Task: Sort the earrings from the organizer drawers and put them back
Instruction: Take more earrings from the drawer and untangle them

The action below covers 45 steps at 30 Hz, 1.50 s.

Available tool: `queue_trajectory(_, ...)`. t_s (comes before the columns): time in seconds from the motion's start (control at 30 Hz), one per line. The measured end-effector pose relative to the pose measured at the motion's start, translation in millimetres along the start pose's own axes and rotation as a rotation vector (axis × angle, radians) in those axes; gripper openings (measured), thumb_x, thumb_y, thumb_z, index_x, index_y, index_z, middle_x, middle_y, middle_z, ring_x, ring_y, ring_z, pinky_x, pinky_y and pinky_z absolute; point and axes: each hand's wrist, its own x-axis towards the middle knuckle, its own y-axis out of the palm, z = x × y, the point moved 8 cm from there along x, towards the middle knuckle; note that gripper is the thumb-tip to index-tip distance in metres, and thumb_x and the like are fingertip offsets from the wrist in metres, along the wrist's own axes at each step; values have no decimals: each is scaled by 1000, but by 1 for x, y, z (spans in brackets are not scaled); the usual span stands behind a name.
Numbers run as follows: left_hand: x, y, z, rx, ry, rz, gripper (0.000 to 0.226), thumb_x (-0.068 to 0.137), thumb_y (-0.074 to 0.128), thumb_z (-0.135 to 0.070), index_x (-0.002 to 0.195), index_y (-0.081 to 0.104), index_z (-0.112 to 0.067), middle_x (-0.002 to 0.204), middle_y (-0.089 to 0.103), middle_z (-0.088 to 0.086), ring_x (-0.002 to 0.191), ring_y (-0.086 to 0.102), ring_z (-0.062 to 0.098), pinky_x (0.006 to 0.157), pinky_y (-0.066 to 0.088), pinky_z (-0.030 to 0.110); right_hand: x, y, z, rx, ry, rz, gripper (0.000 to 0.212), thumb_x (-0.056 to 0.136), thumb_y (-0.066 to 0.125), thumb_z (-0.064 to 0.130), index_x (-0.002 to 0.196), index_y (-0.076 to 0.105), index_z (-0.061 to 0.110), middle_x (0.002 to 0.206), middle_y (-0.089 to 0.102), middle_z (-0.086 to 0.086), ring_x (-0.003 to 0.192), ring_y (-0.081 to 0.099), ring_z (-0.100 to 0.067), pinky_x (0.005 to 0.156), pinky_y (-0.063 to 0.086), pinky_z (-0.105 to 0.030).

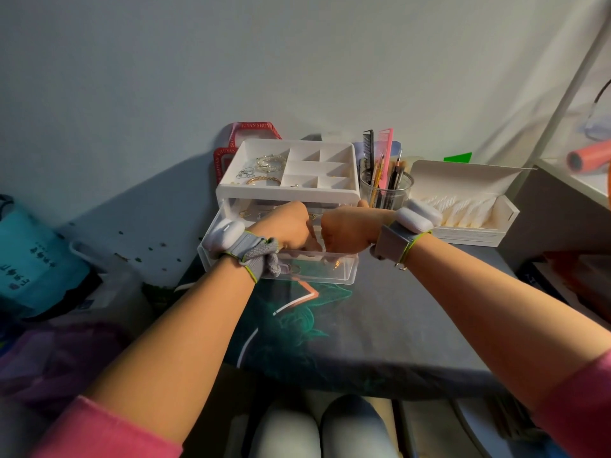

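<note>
The organizer is a white plastic box with rounded corners, standing at the back of the table against the wall. Its open top tray is split by thin white walls into 1 large compartment on the left and 6 small ones on the right. The large one holds a beaded bracelet, a gold bangle and a cluster of thin silver rings.

A clear plastic drawer is pulled out toward the person, its glossy transparent front wall showing small gold earrings inside. Both hands reach down into this drawer, knuckles almost touching. The left hand and right hand are curled with fingers bent downward; the fingertips are hidden behind the backs of the hands, so I cannot tell what they hold.

Each wrist carries a woven grey strap with a smooth white pod. The sleeves are pink.

Just right of the organizer stands a clear glass cup of brushes and pencils, with a black comb and a pink comb behind. Further right lies an open white box with its lid tipped back. The table wears a dark mat with a teal and orange line drawing.
</note>
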Motion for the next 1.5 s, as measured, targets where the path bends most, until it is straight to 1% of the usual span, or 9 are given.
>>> queue_trajectory(0.17,-1,-5,2,-310,19,-3,13,89,62,-3,91,75,-3,60,66,0,39,56,5,34,38,13,2,-4,-6,127,31,-109,18,87,60,35,75,54,22,75,52,3,81,47,-21,77,31,-35)
queue_trajectory(0.27,-4,-6,4,-441,-1,10,11,91,61,-7,88,71,-4,65,67,4,45,59,8,34,36,10,3,-8,-9,243,65,-159,18,86,60,32,74,62,19,67,54,6,76,51,-18,77,30,-34)
queue_trajectory(0.4,-3,-10,9,-601,-18,-18,8,91,60,-4,90,67,-4,70,68,7,47,61,7,40,44,16,3,-13,-18,347,126,-252,17,84,61,30,84,70,16,86,69,-3,88,59,-23,84,40,-40)
queue_trajectory(0.53,-5,-18,9,-765,-5,-76,10,90,60,2,85,64,-5,70,65,8,52,59,11,41,47,17,0,-20,-26,506,127,-362,10,82,63,24,82,68,16,82,69,2,84,62,-20,91,45,-53)
queue_trajectory(0.67,-9,-28,7,-920,11,-156,13,91,59,1,86,64,-10,70,64,5,50,57,8,43,43,17,-8,-30,-39,670,142,-519,6,81,65,21,75,66,22,76,68,4,76,61,-16,81,53,-45)
queue_trajectory(0.8,-10,-33,1,-1054,35,-228,12,91,62,-3,85,66,-12,73,67,2,52,59,7,42,42,15,-21,-30,-52,1055,139,-606,5,79,73,8,75,71,9,72,68,-4,65,57,-9,69,51,-30)
queue_trajectory(0.97,-12,-32,-7,-1126,71,-283,9,89,64,-3,92,69,-9,77,70,2,52,63,4,43,45,15,-37,-27,-62,1316,131,-657,15,81,70,-1,93,69,-10,68,61,-7,47,51,2,53,45,-9)
queue_trajectory(1.23,-16,-27,-35,-1221,158,-297,14,88,60,8,94,67,-3,80,68,7,65,63,11,48,50,15,-65,-20,-86,1540,144,-725,10,86,64,-3,78,64,2,68,60,-8,48,56,-2,47,43,-10)
queue_trajectory(1.5,-18,-14,-77,-1191,198,-288,13,89,58,8,100,65,3,79,65,9,65,61,13,53,54,15,-99,-9,-105,1657,155,-795,5,87,62,-3,90,59,-1,68,57,-12,41,57,-2,37,36,-10)
